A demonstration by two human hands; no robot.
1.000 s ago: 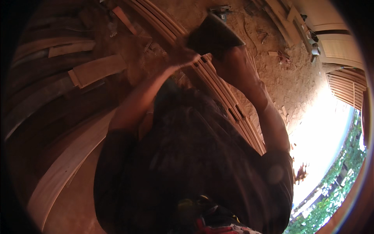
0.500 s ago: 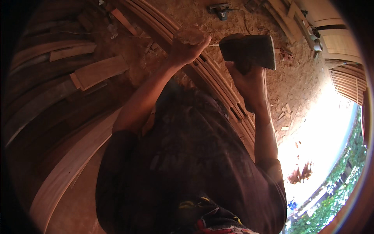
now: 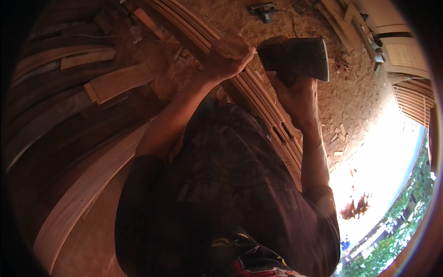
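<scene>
My right hand is closed just under the head of a hatchet. Its dark, broad blade lies sideways, the thin bright edge facing right. To the left of it, my left hand is wrapped round a brown wooden piece with a rounded, rough-looking end. The thumb points toward the hatchet, and a small gap separates the two. Most of the wooden piece is hidden by my fingers, so its full shape cannot be told. Both hands are held in front of my dark shirt, above a bundle of long wooden strips.
Stacked boards and planks fill the left side. A long pale plank runs beside my left arm. A power tool lies on the dusty ground at the far side. Wood scraps are scattered at right, near a bright opening.
My left hand with the wooden piece has shifted slightly to the right, closer to the hatchet. The hatchet has tilted a little; both grips are unchanged.
</scene>
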